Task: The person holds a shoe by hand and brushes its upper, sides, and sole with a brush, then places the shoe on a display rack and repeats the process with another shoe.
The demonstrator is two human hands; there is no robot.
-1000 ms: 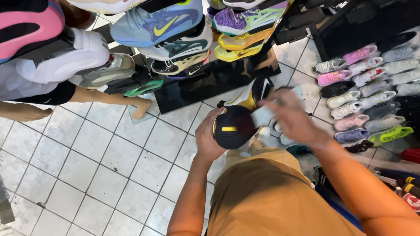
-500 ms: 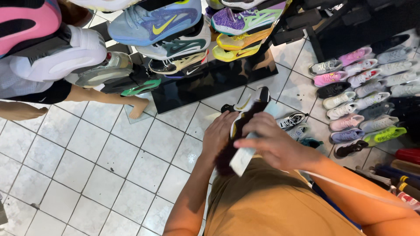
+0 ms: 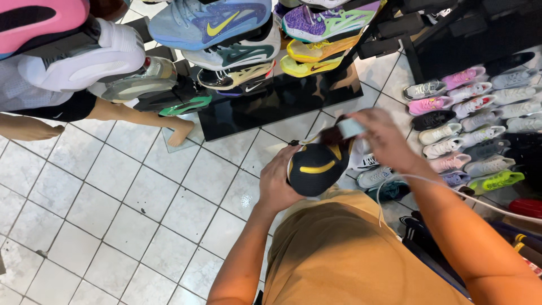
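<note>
My left hand [image 3: 280,183] grips the black sneaker with yellow swoosh [image 3: 316,165]; my right hand [image 3: 379,135] pinches a pale cloth [image 3: 350,127] against it, wiping apparently underway

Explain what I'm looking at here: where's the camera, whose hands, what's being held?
There is no machine: one camera on a person's head looks straight down, so you see their tan shirt, both forearms and the tiled floor. The left hand cups a black sneaker with yellow trim from below. The right hand is over the shoe's top, pressing a small pale grey thing to it; what that is I cannot tell. Colourful sneakers on display racks fill the top, and rows of sneakers lie on the floor at right. The bare leg at left is another person's.
</note>
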